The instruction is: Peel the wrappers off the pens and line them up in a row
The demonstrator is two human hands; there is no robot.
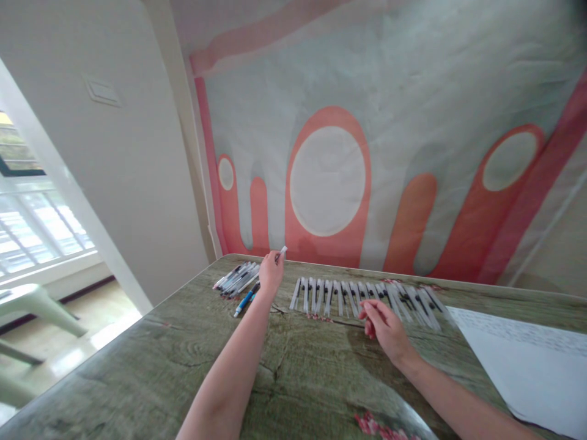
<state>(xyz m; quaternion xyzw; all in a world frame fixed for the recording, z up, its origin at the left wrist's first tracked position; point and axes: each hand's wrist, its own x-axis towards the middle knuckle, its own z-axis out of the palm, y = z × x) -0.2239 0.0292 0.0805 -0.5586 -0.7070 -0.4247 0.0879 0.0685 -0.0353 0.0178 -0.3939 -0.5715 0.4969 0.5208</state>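
My left hand [271, 272] is closed around a pen, whose pale end [284, 250] sticks out above the fingers. It is held over the table, just right of a loose pile of pens [236, 278]. A blue pen [246, 300] lies at an angle below that pile, partly behind my left wrist. My right hand [384, 329] is at the near edge of a long row of translucent pens [328, 293] laid side by side. Its fingers are curled in, with no object visible in them, and they overlap part of the row.
The wood-patterned table [293, 379] carries printed pink flowers. A large white sheet [527, 366] lies at the right, beside the row. Behind the table stands a wall with a red and grey design [328, 183]. A pale green chair [41, 305] is on the floor at left.
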